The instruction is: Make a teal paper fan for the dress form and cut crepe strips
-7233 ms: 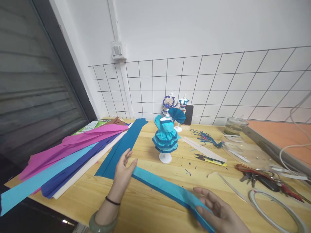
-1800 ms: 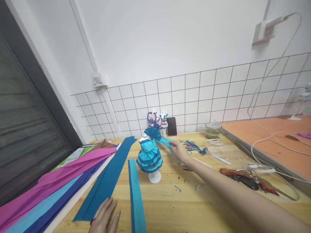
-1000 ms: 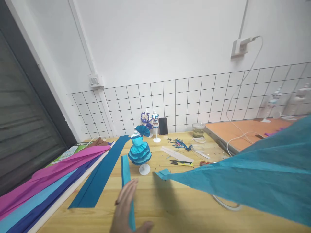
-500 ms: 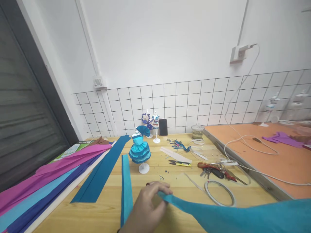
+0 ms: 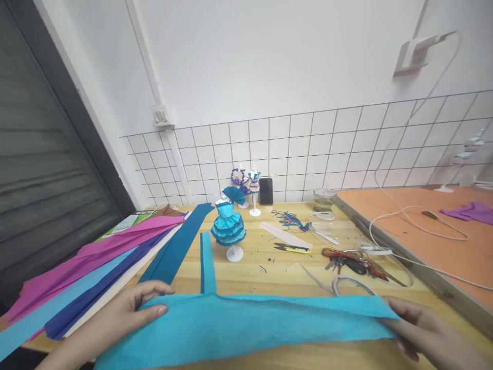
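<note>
A wide strip of turquoise crepe paper point(image 5: 246, 326) stretches between my two hands above the front of the wooden table. My left hand point(image 5: 133, 313) pinches it near its left part, thumb on top. The right end is gripped by my right hand point(image 5: 423, 326), with the thumb in front and fingers behind. Behind the strip, a narrow two-tone blue strip point(image 5: 208, 262) lies on the table, its near end covered. Just beyond stands a small dress form point(image 5: 229, 226) on a white base, wearing a tiered turquoise paper dress with a dark blue fan.
Folded crepe paper in pink point(image 5: 100, 246), dark blue and other colours lies at left. Yellow thread snips point(image 5: 292, 248), keys point(image 5: 354, 264), a tape roll point(image 5: 352, 282) and thread scraps point(image 5: 292, 221) sit to the right. A phone point(image 5: 266, 191) leans on the tiled wall. A cable point(image 5: 435, 270) crosses the orange table point(image 5: 416, 221).
The turquoise paper has come across to the left and is spread between both hands. My left hand has moved left, and my right hand has come into view. The camera view has shifted slightly.
</note>
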### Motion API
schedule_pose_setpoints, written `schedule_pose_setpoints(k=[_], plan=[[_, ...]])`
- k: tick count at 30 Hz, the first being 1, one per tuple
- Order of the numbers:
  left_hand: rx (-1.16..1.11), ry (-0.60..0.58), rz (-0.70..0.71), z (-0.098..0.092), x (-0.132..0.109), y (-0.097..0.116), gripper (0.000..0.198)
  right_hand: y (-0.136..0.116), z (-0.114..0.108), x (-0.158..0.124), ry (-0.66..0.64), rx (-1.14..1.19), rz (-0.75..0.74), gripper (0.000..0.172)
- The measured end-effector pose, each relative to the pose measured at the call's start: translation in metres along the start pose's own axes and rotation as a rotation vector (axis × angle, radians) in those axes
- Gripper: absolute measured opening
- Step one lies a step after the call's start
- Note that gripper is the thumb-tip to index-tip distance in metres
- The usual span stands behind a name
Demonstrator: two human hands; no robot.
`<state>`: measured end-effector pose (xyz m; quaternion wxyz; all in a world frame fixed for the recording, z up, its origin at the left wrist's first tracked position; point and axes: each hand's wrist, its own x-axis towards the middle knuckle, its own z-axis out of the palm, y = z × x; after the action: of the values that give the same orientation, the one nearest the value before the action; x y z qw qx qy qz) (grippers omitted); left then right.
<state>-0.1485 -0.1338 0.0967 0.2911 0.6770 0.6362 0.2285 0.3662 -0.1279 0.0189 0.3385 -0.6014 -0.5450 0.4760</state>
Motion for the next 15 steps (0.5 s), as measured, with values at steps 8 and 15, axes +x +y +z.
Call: schedule_pose_setpoints(k=[8,15], plan=[[0.030,-0.091,-0.092,-0.001,0.025,-0.036,0.032,-0.018,0.065,0.014,-0.117,-0.101,0.086,0.047],[0.047,-0.204,-0.116,0.005,0.040,-0.054,0.042,0.007,0.068,0.026,-0.121,-0.395,0.015,0.048]])
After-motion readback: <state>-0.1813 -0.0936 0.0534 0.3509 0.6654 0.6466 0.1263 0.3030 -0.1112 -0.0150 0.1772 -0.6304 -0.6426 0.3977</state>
